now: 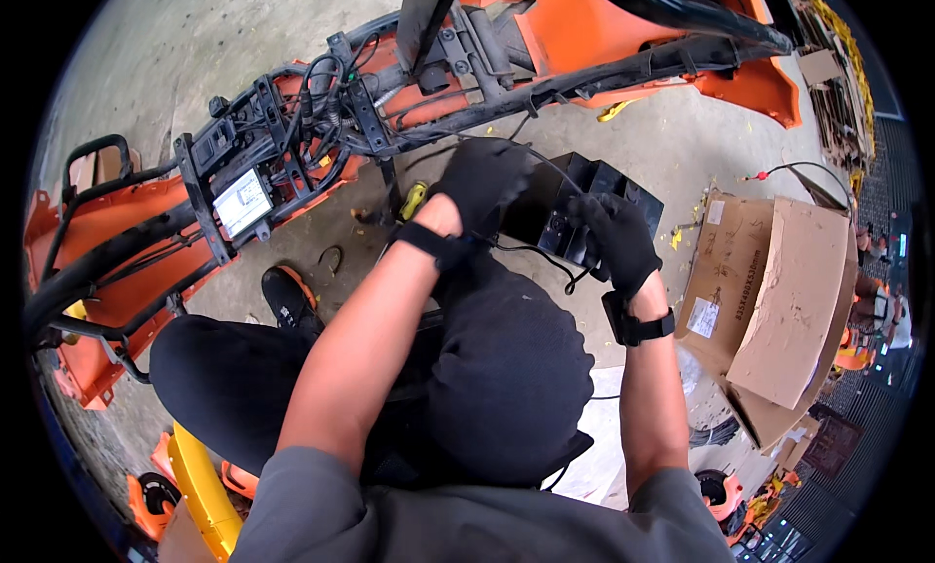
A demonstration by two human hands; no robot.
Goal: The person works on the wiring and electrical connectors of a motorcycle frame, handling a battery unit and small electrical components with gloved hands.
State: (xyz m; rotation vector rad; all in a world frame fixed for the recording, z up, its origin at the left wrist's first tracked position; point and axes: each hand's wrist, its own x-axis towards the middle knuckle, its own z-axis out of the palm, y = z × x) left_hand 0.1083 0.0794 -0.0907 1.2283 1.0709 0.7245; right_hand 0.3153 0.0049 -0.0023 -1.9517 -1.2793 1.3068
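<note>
The black case (638, 201) stands on the floor (638, 139), between the gloved hands. A cable (552, 162) arcs over it from the left hand (484, 178) to the right hand (620, 237), which curls at the cable; I cannot tell whether either grips it. The orange frame (575, 32) lies beyond, the carton (716, 271) to the right.

Two gloved grips (623, 240), two wristbands (654, 326), one shoe (284, 296)
</note>
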